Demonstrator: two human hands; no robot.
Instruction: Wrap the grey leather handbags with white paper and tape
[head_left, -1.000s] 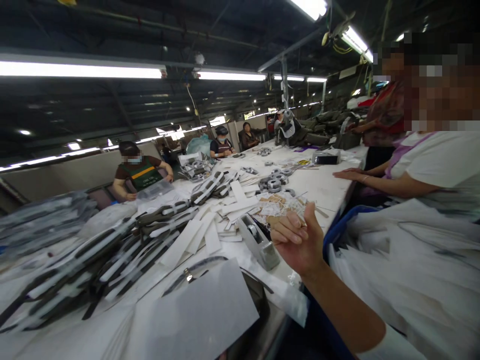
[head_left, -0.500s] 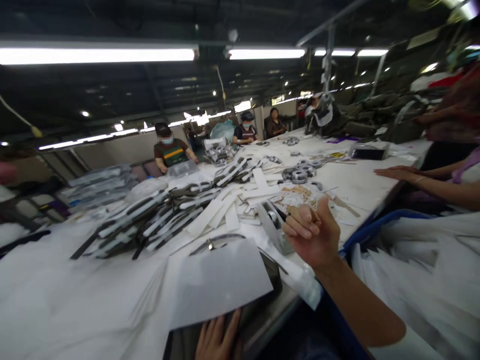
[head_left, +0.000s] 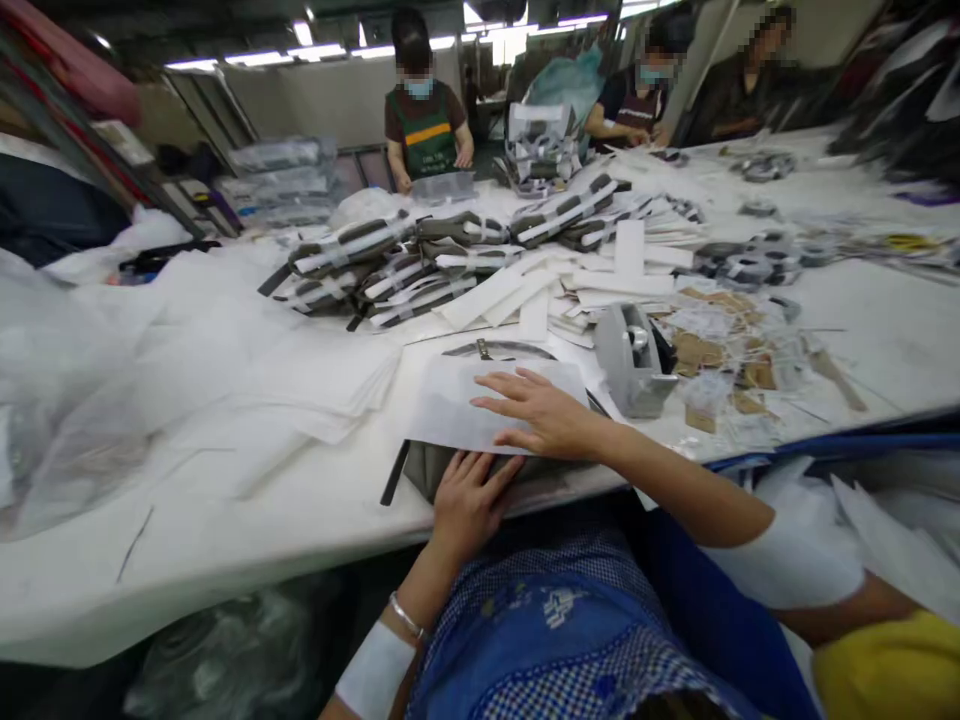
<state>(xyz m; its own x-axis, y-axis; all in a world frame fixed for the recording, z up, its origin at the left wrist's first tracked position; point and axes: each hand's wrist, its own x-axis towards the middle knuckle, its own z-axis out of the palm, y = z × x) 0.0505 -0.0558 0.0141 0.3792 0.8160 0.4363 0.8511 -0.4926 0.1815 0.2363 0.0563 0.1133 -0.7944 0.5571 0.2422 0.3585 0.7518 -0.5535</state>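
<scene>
White sheet (head_left: 450,405): probably light, bendable; grip left edge | right hand (head_left: 553,415): spread over it | left hand (head_left: 469,505): flattish on dark fabric (head_left: 424,470), near side | neither gripping

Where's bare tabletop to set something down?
Right: white tabletop right of the flat brown stick by the brown-and-clear tag pile.
Front left: between the thin dark strip and dark grey fabric bag, before the stacked translucent white sheets.
Crowded: mid-table, with white-banded dark bundles, white paper strips, grey tape dispenser.
</scene>
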